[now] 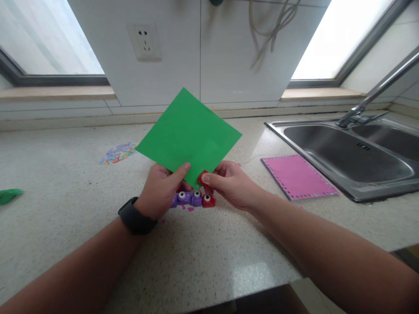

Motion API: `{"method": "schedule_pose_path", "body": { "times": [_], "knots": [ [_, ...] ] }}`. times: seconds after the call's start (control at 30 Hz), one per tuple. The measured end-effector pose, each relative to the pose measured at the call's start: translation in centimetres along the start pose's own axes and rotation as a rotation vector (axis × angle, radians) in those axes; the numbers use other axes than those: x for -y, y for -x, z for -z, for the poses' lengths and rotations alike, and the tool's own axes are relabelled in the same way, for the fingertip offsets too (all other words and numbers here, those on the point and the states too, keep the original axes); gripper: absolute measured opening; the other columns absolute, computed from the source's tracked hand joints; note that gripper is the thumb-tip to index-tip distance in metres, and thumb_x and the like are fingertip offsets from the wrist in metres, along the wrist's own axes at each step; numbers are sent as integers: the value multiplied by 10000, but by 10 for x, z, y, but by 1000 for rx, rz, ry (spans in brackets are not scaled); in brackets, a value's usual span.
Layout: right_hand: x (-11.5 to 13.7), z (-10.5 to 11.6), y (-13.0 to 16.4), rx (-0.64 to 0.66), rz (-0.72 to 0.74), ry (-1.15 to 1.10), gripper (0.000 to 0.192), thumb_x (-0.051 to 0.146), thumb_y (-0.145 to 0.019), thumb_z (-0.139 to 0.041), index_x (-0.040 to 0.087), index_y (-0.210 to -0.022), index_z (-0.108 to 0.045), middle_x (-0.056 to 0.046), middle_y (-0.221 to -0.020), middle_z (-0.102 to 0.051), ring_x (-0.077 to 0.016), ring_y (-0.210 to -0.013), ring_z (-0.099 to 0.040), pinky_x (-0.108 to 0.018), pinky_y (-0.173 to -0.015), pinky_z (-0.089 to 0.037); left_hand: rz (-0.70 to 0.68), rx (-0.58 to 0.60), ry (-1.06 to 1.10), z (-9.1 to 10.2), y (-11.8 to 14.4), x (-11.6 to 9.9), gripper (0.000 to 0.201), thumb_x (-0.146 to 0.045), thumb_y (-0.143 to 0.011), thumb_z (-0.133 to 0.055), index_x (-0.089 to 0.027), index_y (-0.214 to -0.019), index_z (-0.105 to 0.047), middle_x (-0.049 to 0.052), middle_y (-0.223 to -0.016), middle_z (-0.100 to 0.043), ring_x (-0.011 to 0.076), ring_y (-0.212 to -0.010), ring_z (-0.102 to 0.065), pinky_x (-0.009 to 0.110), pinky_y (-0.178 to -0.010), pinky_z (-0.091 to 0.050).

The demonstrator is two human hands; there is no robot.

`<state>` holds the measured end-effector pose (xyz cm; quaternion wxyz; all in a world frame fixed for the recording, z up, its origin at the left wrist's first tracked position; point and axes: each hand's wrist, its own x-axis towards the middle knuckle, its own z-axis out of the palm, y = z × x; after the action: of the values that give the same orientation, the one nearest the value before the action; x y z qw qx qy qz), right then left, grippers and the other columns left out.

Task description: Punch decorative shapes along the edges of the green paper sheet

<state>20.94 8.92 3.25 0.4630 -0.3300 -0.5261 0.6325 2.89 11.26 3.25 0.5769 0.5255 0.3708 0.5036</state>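
Note:
A square green sheet of paper [190, 135] is held up off the counter with one corner pointing toward me. My left hand [163, 185] pinches its lower left edge, thumb on top. At the near corner, my right hand [229, 183] grips a small red craft punch [202, 177], its thumb pressing on top. The paper's corner is at the punch; whether it sits inside the slot I cannot tell. Just below stand several more punches in a row, purple ones [185, 197] and a red one [208, 200], partly hidden by my left hand.
Pink paper with punched edges [297, 176] lies on the right, beside a steel sink [347, 152] with a faucet [379, 87]. Colourful paper bits [119, 153] are heaped at the back left. A green scrap [9, 195] lies far left. Pink bits [190, 209] lie near the punches.

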Motion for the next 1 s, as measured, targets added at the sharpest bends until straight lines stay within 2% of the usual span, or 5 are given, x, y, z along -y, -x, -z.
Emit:
{"method": "schedule_pose_path", "body": {
  "times": [0.63,0.73,0.83,0.9,1.0],
  "knots": [
    [19,25,4,-102,42,120,250,399,-852,-687,169,-774,-627,-4,-707,-574,-132,-612,-546,-296,-580,-437,16,-76,-8,2,-1,4,389,-454,-790,-817,-112,-939,-706,39,-704,-720,116,-444,-603,220,-430,-499],
    [24,35,6,-172,84,373,291,455,-891,-621,173,-823,-640,-16,-720,-591,-149,-629,-548,-313,-594,-429,-5,-87,-61,0,1,0,403,-475,-796,-807,-106,-932,-722,53,-703,-728,144,-495,-645,251,-478,-544],
    [28,43,8,-245,121,879,297,461,-919,-593,178,-868,-667,-34,-742,-628,-169,-667,-541,-326,-628,-401,-120,-96,-110,-2,3,-7,380,-439,-809,-805,-118,-1006,-750,106,-927,-784,213,-793,-749,332,-740,-629],
    [30,47,9,-238,171,1205,280,433,-933,-586,181,-853,-678,-48,-749,-644,-189,-715,-542,-339,-674,-394,-187,-100,-120,-4,3,-11,371,-411,-818,-803,-127,-1054,-758,125,-1071,-781,247,-1003,-739,377,-925,-600],
    [30,51,9,-146,217,1461,293,413,-964,-556,181,-830,-675,-69,-769,-667,-220,-796,-554,-357,-746,-400,-186,-66,-71,-4,2,-11,387,-404,-843,-783,-137,-1122,-753,132,-1167,-762,258,-1094,-716,406,-1016,-558]
  ]
}}
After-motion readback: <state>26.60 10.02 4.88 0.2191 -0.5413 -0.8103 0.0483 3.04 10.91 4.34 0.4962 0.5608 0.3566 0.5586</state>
